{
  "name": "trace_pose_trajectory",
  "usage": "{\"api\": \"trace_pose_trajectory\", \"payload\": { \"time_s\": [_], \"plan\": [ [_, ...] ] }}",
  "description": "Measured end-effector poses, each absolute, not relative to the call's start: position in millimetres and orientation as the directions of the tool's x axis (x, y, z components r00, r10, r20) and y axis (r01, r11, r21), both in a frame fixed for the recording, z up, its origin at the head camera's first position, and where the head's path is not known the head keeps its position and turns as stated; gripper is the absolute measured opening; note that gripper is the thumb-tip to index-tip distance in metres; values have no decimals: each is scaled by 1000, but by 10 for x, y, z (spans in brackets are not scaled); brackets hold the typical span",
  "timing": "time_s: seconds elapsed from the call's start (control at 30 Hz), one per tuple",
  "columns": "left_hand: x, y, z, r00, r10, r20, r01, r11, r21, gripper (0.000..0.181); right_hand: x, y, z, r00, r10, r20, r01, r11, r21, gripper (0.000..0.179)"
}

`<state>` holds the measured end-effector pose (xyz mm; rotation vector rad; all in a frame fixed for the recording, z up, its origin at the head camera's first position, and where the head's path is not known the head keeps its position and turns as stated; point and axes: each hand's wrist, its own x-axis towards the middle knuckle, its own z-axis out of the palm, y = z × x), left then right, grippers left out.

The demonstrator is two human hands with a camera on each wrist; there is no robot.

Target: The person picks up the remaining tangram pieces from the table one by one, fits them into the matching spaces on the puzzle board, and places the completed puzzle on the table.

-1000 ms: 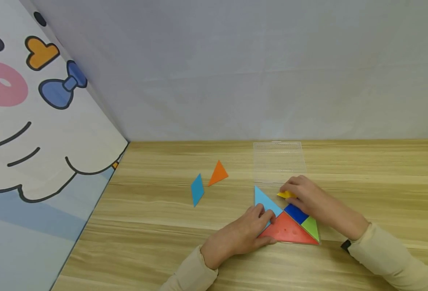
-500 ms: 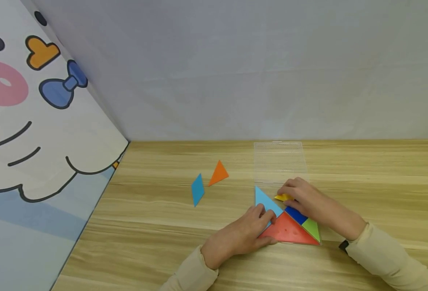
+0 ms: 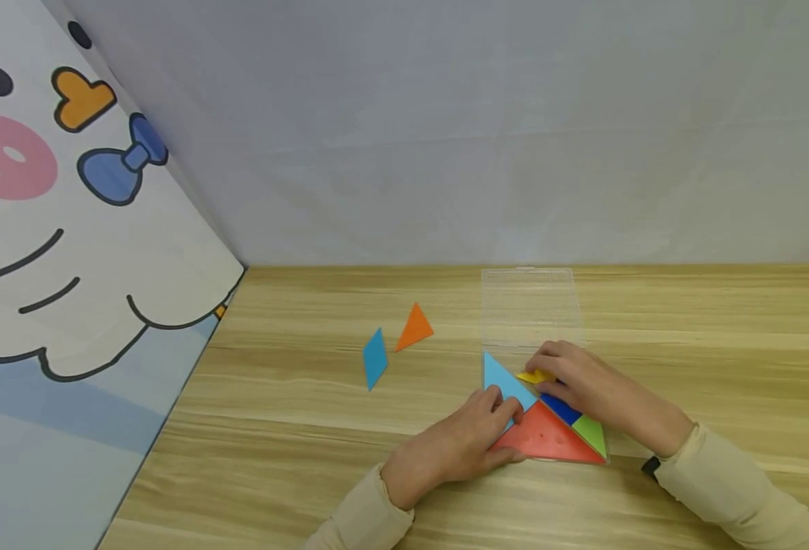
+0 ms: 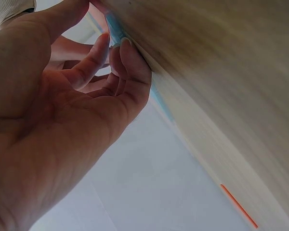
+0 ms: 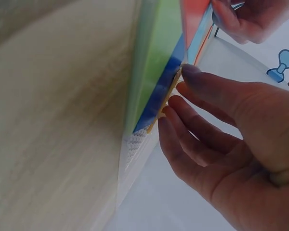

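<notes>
In the head view, tangram pieces lie in a clear plastic case [image 3: 607, 460]: a light blue triangle [image 3: 503, 382], a red triangle [image 3: 548, 441], a dark blue piece [image 3: 559, 409] and a green triangle [image 3: 591, 436]. My right hand [image 3: 576, 380] pinches a yellow tangram piece [image 3: 532, 376] between thumb and fingers, low over the case's far part beside the dark blue piece. Most of the yellow piece is hidden by the fingers. My left hand [image 3: 466, 435] grips the case's near left corner, thumb along the front edge and bent fingers on the light blue triangle.
A blue parallelogram [image 3: 375, 359] and an orange triangle [image 3: 415, 328] lie on the wooden table [image 3: 273, 428] to the left. The clear lid [image 3: 531, 305] lies flat behind the case. A pale cloth wall [image 3: 514, 153] rises at the table's back edge.
My right hand, pinching the yellow piece, has shifted slightly left and toward me, lower over the case. The left hand stays in place.
</notes>
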<state>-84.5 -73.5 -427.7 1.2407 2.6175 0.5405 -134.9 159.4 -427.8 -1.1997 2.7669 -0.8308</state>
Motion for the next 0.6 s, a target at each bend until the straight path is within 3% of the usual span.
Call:
{"api": "trace_pose_trajectory", "payload": {
  "time_s": [0.6],
  "plan": [
    [-836,-739,-4270,-630,777,-17,705,581,406,33,-1320,1585,-4274,-707,-682,187,-680,583,-445,17]
  ]
}}
